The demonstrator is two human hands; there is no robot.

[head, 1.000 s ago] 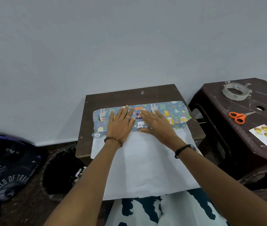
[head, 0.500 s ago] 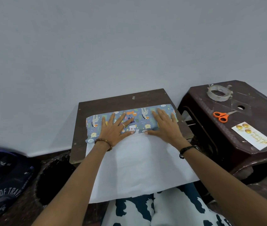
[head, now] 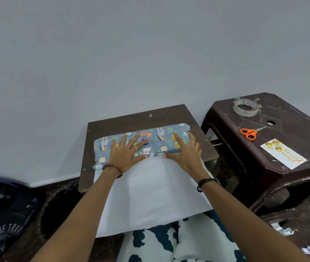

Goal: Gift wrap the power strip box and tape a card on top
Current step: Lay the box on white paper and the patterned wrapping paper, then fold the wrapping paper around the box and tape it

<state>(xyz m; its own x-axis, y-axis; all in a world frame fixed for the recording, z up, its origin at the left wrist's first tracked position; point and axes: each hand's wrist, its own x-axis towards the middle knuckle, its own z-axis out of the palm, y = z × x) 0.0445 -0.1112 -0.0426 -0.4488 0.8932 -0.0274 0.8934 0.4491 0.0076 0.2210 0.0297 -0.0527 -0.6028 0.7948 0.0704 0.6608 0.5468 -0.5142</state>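
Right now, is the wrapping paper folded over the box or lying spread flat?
Partly folded: the wrapping paper shows its printed side under both hands, white underside spread toward the person.

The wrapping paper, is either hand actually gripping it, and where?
Neither grips it. The left hand and right hand lie flat, fingers spread, pressing the patterned fold of the wrapping paper down from on top.

I see my left hand point(head: 126, 154) and right hand point(head: 185, 152) pressing flat on the wrapping paper point(head: 150, 195) folded over the box point(head: 158, 138); the card point(head: 282, 153) lies near the scissors point(head: 249, 132).
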